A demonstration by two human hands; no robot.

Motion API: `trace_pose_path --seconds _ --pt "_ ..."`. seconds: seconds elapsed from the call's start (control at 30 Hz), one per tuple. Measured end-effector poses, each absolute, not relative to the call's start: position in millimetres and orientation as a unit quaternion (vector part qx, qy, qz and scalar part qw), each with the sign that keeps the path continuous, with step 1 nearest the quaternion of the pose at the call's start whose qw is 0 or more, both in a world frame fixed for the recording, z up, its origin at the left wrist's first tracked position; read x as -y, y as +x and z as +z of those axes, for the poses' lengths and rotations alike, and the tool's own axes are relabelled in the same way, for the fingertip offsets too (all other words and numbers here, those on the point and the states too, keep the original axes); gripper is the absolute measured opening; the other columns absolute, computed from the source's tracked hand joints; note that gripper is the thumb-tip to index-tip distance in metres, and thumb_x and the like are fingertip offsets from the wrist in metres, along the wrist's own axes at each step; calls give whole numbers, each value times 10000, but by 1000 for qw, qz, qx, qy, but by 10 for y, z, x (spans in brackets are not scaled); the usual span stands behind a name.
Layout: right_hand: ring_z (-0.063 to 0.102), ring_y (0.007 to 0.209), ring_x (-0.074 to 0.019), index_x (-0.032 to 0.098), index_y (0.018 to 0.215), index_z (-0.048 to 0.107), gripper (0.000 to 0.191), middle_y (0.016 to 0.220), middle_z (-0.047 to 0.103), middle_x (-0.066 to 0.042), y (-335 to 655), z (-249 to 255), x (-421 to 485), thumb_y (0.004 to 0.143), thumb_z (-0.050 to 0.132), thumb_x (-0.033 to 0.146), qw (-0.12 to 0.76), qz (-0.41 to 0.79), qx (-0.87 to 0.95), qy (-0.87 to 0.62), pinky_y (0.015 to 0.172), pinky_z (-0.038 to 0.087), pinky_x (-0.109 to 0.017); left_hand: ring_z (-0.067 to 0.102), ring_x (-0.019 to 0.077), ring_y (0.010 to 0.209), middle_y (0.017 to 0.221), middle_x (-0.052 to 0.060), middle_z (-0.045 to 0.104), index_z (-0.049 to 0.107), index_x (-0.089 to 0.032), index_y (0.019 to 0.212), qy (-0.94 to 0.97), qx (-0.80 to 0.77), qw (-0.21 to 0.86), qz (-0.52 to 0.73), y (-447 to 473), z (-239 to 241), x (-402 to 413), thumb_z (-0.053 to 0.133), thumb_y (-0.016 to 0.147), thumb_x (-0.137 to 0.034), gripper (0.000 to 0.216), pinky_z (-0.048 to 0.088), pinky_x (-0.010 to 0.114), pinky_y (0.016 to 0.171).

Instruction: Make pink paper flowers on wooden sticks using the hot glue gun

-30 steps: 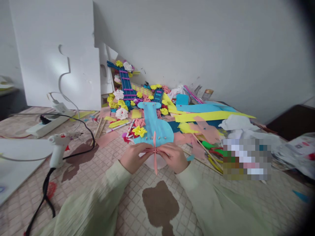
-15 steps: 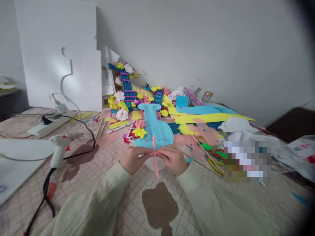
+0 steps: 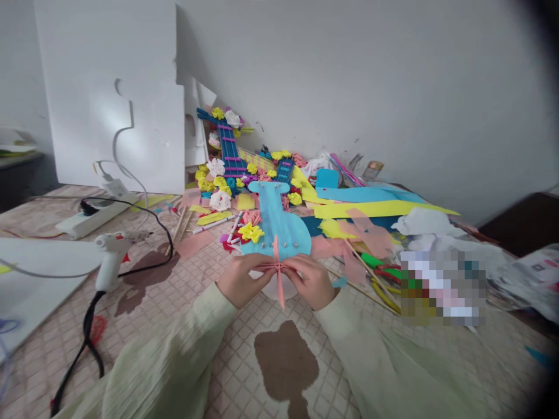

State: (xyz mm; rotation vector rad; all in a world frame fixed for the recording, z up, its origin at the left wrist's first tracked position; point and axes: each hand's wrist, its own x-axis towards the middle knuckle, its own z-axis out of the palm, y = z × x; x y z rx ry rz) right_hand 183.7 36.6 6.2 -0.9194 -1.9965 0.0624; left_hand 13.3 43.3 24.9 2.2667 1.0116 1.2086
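Well left of the blue cutout (image 3: 279, 218) sits a glue gun (image 3: 110, 265), presumably kept within reach. At the cutout's near edge, left hand (image 3: 241, 280), crossed pink paper (image 3: 280, 286), right hand (image 3: 313, 281): fingertips pinched nearly closed on both sides, probably steadying its folds.

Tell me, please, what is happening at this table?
A person holds a pink paper piece with crossing strips, its sides pinched by the fingertips of the left hand and the right hand. Just beyond the hands is a light-blue guitar-shaped piece, with a yellow paper flower at its left edge. A white glue gun is on the left, not in hand. Farther back is a dark-blue strip-covered shape among paper flowers.
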Motion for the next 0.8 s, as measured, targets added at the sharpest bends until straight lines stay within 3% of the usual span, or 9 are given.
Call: trace_pose_path --seconds 0.17,0.43,0.53,0.67,0.8 --pt "597 671 -160 180 782 622 127 702 656 -50 1835 82 -355 821 503 200 471 48 794 -382 602 478 -276 658 153 714 798 41 708 654 -149 830 784 -373 206 451 124 282 -436 629 670 -158 162 531 249 690" --pt "599 719 -160 191 806 637 93 746 665 -44 1836 80 -339 787 546 189 494 133 766 -388 652 478 -281 644 162 680 723 38 696 666 -154 735 751 -396 279 449 112 241 -472 637 702 -235 93 527 277 668" --pt "607 723 -168 186 795 646 96 759 666 -48 1839 56 -348 767 568 233 516 235 713 -413 654 484 -288 634 167 767 814 47 678 638 -156 836 733 -377 330 461 121 221 -475 634 707 -247 158 523 289 714" --pt "621 705 -166 170 809 646 167 762 674 -48 1845 33 -376 762 569 310 527 304 666 -431 639 499 -280 578 143 806 1010 61 552 479 -191 1031 673 -378 324 547 145 197 -461 685 647 -256 442 513 263 638" --pt "620 717 -173 160 823 643 224 780 672 -55 1839 40 -394 744 581 360 531 337 640 -441 654 495 -293 528 118 723 856 17 519 473 -184 899 678 -382 291 557 160 193 -430 686 648 -251 336 478 251 615"
